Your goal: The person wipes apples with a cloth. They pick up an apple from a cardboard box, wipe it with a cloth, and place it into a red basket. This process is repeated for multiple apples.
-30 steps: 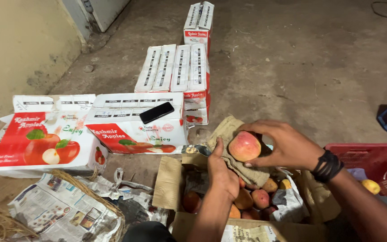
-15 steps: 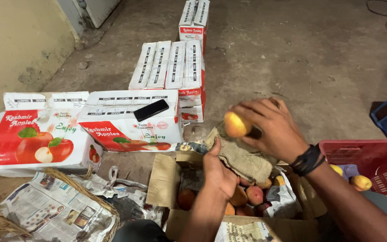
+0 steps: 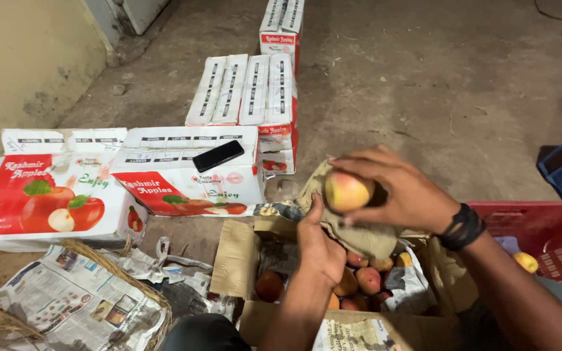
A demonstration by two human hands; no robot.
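Both forearms run out of view at the bottom edge. The right hand (image 3: 401, 192), palm down, curls its fingers around a yellow-red apple (image 3: 347, 191). Just below it, the left hand (image 3: 320, 244) grips a brown cloth (image 3: 359, 235) that hides part of the apples in the cardboard box (image 3: 235, 260).

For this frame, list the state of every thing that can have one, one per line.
right hand: closed around an apple, held up over the open box
apple: off the pile, gripped
left hand: holding a brown cloth
brown cloth: crumpled, draped under the apple
cardboard box: open, flaps out, apples inside
printed apple cartons: closed
black phone: lying flat on a carton
red crate: open, some fruit inside
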